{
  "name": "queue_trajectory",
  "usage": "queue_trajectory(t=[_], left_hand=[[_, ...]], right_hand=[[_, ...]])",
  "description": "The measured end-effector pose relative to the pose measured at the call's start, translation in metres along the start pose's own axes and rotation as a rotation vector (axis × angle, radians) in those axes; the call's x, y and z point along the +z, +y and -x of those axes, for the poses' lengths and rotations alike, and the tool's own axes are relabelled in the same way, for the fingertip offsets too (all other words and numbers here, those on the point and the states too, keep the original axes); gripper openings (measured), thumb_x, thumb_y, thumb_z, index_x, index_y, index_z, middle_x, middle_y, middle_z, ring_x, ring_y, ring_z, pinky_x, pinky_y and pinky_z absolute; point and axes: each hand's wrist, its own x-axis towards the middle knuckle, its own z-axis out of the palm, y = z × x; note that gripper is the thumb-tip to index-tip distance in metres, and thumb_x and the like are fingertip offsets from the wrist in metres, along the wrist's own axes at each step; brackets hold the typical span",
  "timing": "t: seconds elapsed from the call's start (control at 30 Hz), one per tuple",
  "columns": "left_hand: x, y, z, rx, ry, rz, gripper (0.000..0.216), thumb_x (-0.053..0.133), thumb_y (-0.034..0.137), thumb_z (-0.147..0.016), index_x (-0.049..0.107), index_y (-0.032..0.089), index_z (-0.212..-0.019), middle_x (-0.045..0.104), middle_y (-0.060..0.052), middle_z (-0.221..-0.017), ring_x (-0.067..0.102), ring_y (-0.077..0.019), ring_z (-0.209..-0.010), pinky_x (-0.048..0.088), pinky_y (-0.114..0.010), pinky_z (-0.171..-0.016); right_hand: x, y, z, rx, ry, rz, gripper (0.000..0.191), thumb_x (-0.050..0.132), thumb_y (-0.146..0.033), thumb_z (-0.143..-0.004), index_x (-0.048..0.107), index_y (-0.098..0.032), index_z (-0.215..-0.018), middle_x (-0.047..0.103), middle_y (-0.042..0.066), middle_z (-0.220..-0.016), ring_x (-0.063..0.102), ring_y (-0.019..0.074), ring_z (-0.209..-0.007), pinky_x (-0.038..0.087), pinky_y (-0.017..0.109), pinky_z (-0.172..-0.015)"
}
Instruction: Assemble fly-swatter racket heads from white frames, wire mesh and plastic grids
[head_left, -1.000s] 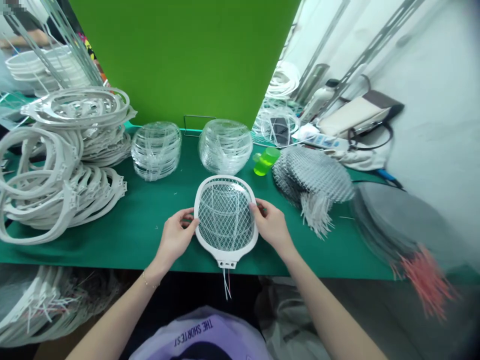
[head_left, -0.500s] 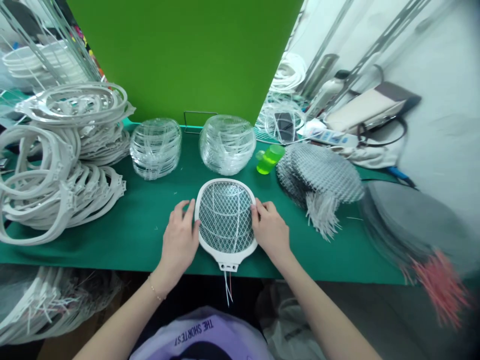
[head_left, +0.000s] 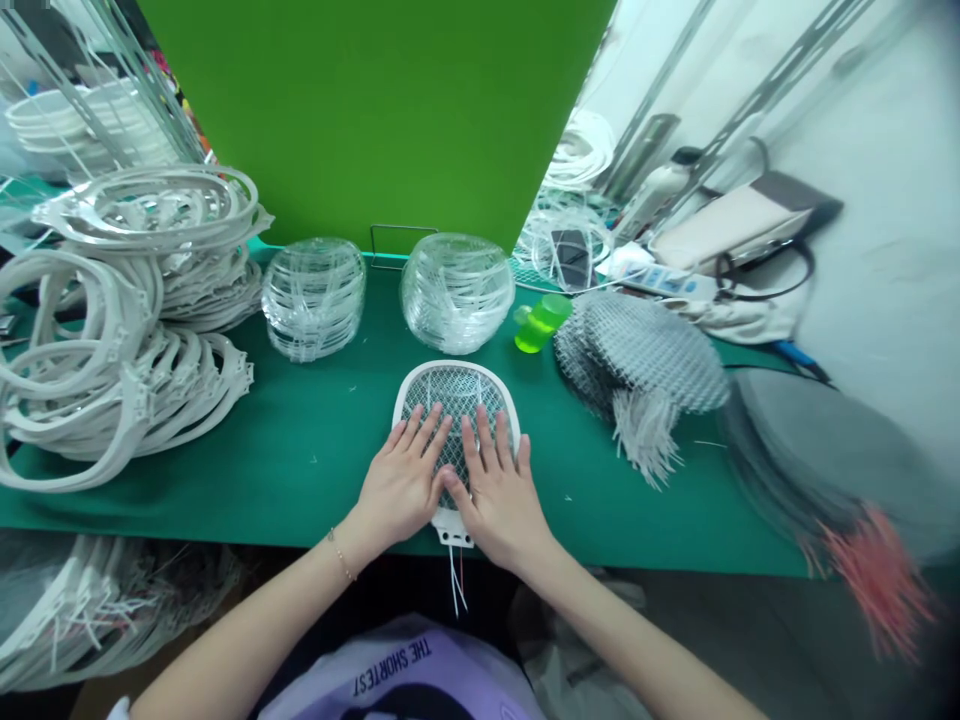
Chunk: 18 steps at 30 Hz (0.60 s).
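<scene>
A white-framed mesh racket head, like that of an electric fly swatter, lies flat near the front edge of the green table. Thin wires hang from its neck over the edge. Across the left half of the mesh rests my left hand, palm down with its fingers spread. My right hand lies the same way on the right half, its fingers stretched out. The thumbs meet near the middle. Both palms hide the lower part of the mesh and frame.
White frames pile up at the left. Two stacks of clear plastic grids stand behind the racket head. Right of them are a green bottle, grey mesh sheets and dark mesh sheets with red wires. A green panel rises behind.
Both hands have moved inward from the sides of the frame and now lie flat on the mesh. The racket head itself stays in nearly the same place.
</scene>
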Motion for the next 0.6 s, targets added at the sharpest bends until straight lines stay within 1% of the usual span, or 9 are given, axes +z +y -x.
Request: queue_trajectory(t=[0.07, 0.13, 0.23, 0.33, 0.37, 0.43, 0.5, 0.57, 0.6], left_hand=[[0.001, 0.002, 0.0, -0.002, 0.014, -0.001, 0.059, 0.037, 0.038, -0.103, 0.028, 0.016, -0.157, 0.025, -0.009, -0.164, 0.02, -0.0298, -0.152, 0.028, -0.048, -0.12], [0.002, 0.003, 0.002, -0.011, 0.03, -0.005, 0.058, 0.037, 0.038, -0.103, 0.028, 0.018, -0.157, 0.026, -0.009, -0.164, 0.021, -0.0295, -0.152, 0.028, -0.047, -0.12], [0.0, 0.004, 0.003, -0.013, 0.023, -0.009, 0.058, 0.038, 0.038, -0.103, 0.029, 0.016, -0.156, 0.026, -0.009, -0.164, 0.022, -0.03, -0.152, 0.029, -0.047, -0.12], [-0.009, -0.001, -0.01, -0.033, 0.012, 0.022, 0.057, 0.038, 0.044, -0.103, 0.039, 0.015, -0.152, 0.038, -0.01, -0.159, 0.035, -0.0296, -0.147, 0.032, -0.048, -0.118], [-0.013, -0.005, -0.019, -0.046, 0.025, 0.035, 0.055, 0.036, 0.046, -0.103, 0.044, 0.016, -0.149, 0.045, -0.01, -0.155, 0.04, -0.0283, -0.144, 0.031, -0.047, -0.119], [-0.018, -0.015, -0.041, -0.038, 0.059, 0.044, 0.053, 0.032, 0.048, -0.104, 0.05, 0.017, -0.144, 0.05, -0.009, -0.152, 0.041, -0.0257, -0.144, 0.024, -0.047, -0.122], [-0.019, -0.027, -0.062, 0.018, 0.056, 0.036, 0.06, 0.028, 0.052, -0.104, 0.04, 0.016, -0.151, 0.036, -0.009, -0.16, 0.025, -0.0257, -0.151, 0.016, -0.047, -0.124], [-0.014, -0.037, -0.077, 0.029, 0.008, 0.049, 0.074, 0.028, 0.061, -0.101, 0.026, 0.013, -0.157, 0.02, -0.011, -0.165, 0.012, -0.0269, -0.154, 0.016, -0.046, -0.124], [-0.012, -0.04, -0.08, 0.025, -0.015, 0.06, 0.082, 0.029, 0.067, -0.098, 0.022, 0.012, -0.158, 0.015, -0.011, -0.166, 0.01, -0.0278, -0.154, 0.016, -0.046, -0.124]], right_hand=[[-0.005, 0.013, -0.019, 0.053, 0.016, -0.024, 0.073, 0.027, -0.051, -0.103, -0.005, -0.019, -0.161, 0.013, 0.012, -0.167, 0.003, 0.0328, -0.154, 0.021, 0.063, -0.117], [-0.01, 0.032, -0.046, 0.053, 0.03, -0.048, 0.071, 0.022, -0.049, -0.103, -0.003, -0.017, -0.161, 0.01, 0.012, -0.167, 0.0, 0.0287, -0.154, 0.017, 0.06, -0.12], [-0.007, 0.054, -0.079, -0.004, -0.064, -0.063, 0.066, 0.016, -0.048, -0.104, 0.007, -0.014, -0.161, 0.011, 0.01, -0.167, 0.001, 0.0242, -0.155, 0.011, 0.058, -0.122], [0.003, 0.061, -0.088, 0.002, -0.196, -0.07, 0.068, 0.014, -0.05, -0.104, 0.016, -0.012, -0.159, 0.016, 0.01, -0.166, 0.008, 0.0233, -0.154, 0.015, 0.055, -0.123], [0.006, 0.061, -0.088, 0.007, -0.216, -0.077, 0.069, 0.015, -0.051, -0.103, 0.019, -0.012, -0.159, 0.018, 0.011, -0.165, 0.011, 0.0231, -0.154, 0.017, 0.053, -0.123], [0.009, 0.06, -0.086, 0.017, -0.224, -0.103, 0.071, 0.017, -0.055, -0.102, 0.022, -0.013, -0.159, 0.022, 0.011, -0.164, 0.016, 0.0235, -0.153, 0.021, 0.052, -0.122], [0.008, 0.061, -0.085, 0.015, -0.225, -0.136, 0.073, 0.019, -0.057, -0.101, 0.025, -0.012, -0.158, 0.023, 0.011, -0.164, 0.018, 0.0245, -0.153, 0.022, 0.051, -0.122], [0.004, 0.064, -0.086, 0.002, -0.244, -0.168, 0.073, 0.021, -0.058, -0.101, 0.027, -0.011, -0.157, 0.025, 0.012, -0.163, 0.02, 0.0252, -0.152, 0.024, 0.051, -0.122], [0.002, 0.066, -0.088, -0.007, -0.254, -0.179, 0.072, 0.021, -0.057, -0.101, 0.028, -0.012, -0.156, 0.028, 0.012, -0.163, 0.022, 0.0256, -0.152, 0.024, 0.052, -0.121]])
